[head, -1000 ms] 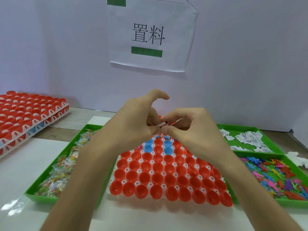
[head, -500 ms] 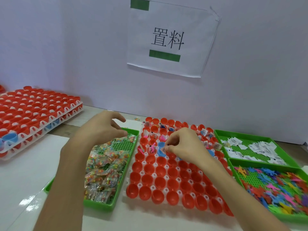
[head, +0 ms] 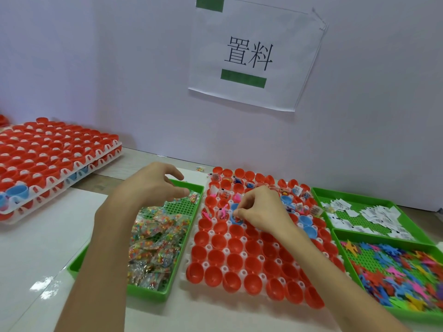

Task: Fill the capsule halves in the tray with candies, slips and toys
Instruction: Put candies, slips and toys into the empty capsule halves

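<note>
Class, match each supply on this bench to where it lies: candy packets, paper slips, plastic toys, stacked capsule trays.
1. clear packets of coloured candies
2. small white paper slips
3. flat multicoloured plastic toys
4. stacked white trays of red capsule halves

a. front-right green tray
b. far left, by the wall
c. left green tray, beside the middle capsule tray
d. back-right green tray

Pairs: 1-c, 2-d, 3-a, 4-b

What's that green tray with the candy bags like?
The green tray is plastic, rectangular, with a raised rim and a floor full of little holes. Clear candy packets of tiny coloured sweets pile up at its near end; its far end shows bare floor. It lies flat on the white table, left of the capsule tray. The left hand is above its far end.
</note>
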The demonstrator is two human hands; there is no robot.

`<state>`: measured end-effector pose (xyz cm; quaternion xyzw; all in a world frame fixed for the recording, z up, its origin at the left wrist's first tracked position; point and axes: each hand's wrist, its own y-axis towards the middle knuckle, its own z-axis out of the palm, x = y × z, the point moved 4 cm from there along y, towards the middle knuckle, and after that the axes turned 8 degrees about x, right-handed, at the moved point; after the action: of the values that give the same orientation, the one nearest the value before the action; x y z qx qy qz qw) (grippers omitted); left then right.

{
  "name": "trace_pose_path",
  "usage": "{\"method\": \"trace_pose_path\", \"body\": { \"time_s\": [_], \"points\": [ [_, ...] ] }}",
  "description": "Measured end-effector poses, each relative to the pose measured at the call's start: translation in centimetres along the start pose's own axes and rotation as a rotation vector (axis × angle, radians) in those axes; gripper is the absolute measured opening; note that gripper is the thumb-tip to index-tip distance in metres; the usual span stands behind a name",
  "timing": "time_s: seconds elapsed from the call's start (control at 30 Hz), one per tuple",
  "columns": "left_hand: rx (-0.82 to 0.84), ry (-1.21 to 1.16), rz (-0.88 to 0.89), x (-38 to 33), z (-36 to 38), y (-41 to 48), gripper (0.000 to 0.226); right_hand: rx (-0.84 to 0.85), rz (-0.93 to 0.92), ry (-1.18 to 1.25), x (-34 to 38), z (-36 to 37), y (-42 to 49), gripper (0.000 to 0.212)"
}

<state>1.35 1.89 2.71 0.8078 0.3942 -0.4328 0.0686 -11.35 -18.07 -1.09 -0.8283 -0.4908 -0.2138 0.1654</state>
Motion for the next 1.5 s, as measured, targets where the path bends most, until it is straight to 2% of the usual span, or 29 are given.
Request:
{"method": "trace_pose_path", "body": {
  "time_s": [0.17,0.3,0.57,0.77,0.9,1.0,1.1,1.17,1.23,1.3,1.4,1.5],
  "points": [
    [-0.023,-0.004,-0.015,0.4,-0.2,0.1,0.039,-0.077,-0.01,-0.038,0.2,0.2,-0.5,0.014],
    [-0.023,0.039,-0.046,1.1,-0.4,0.3,0.039,-0.044,-0.021,-0.055,0.4,0.4,-0.5,0.013],
    [0.111,0.113,-0.095,2.4,1.3,1.2,0.03,-0.022,-0.064,0.008,-0.1,-0.4,-1.1,0.022],
    [0.133,0.135,-0.099,3.3,2.5,2.3,0.015,-0.196,-0.086,0.112,-2.9,-3.0,-1.9,0.007],
    [0.095,0.135,-0.117,3.5,2.4,2.6,0.012,-0.341,0.025,0.189,-8.3,-6.4,-2.4,0.016],
    [0.047,0.142,-0.11,3.3,2.0,2.6,0.011,-0.451,0.198,0.112,-13.2,-8.9,-2.9,0.01],
    [-0.031,0.139,-0.08,2.7,1.4,2.4,0.017,-0.298,0.452,-0.113,-17.7,-9.8,-3.2,0.018],
    [-0.09,0.121,-0.057,2.2,1.1,2.2,0.019,-0.173,0.552,-0.156,-19.5,-9.8,-3.5,0.025],
    [-0.139,0.096,-0.03,1.7,0.8,2.0,0.016,-0.157,0.55,-0.117,-20.2,-9.9,-3.5,0.019],
    [-0.171,0.055,0.015,0.8,0.6,1.5,0.015,-0.198,0.528,-0.107,-20.3,-10.1,-3.3,0.004],
    [-0.212,-0.016,0.122,-1.2,0.6,0.6,0.014,-0.223,0.519,-0.103,-20.3,-9.8,-2.9,0.016],
    [-0.235,-0.109,0.236,-3.7,1.0,-0.5,0.009,-0.237,0.507,-0.104,-20.5,-9.5,-2.7,0.018]
  ]
}}
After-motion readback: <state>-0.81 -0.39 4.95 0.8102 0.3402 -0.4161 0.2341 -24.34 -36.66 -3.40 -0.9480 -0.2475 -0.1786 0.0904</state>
